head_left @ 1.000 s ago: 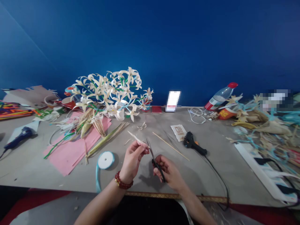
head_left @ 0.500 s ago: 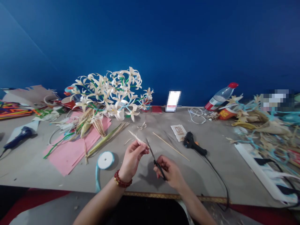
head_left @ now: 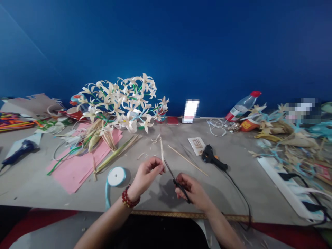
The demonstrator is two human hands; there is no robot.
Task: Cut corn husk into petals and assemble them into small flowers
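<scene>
Left hand (head_left: pixel 147 176) has a pale husk strip (head_left: pixel 162 150) pinched in its fingertips over the table (head_left: pixel 77 200); right hand (head_left: pixel 193 193) is curled round the scissors (head_left: pixel 170 170), blades right by the strip. Imo those fingertips are so close that 1 slip could nick skin or spoil the strip. Grey tabletop's cluttered: 2 glue guns (head_left: pixel 214 159), pale flowers (head_left: pixel 124 103), blue wall (head_left: pixel 207 52) behind.

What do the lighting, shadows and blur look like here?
All in the head view: soft shadow on the table between the left hand and right hand; blue wall darker toward the right; white rectangle coarsely pixelated; clutter at far right looks soft.
</scene>
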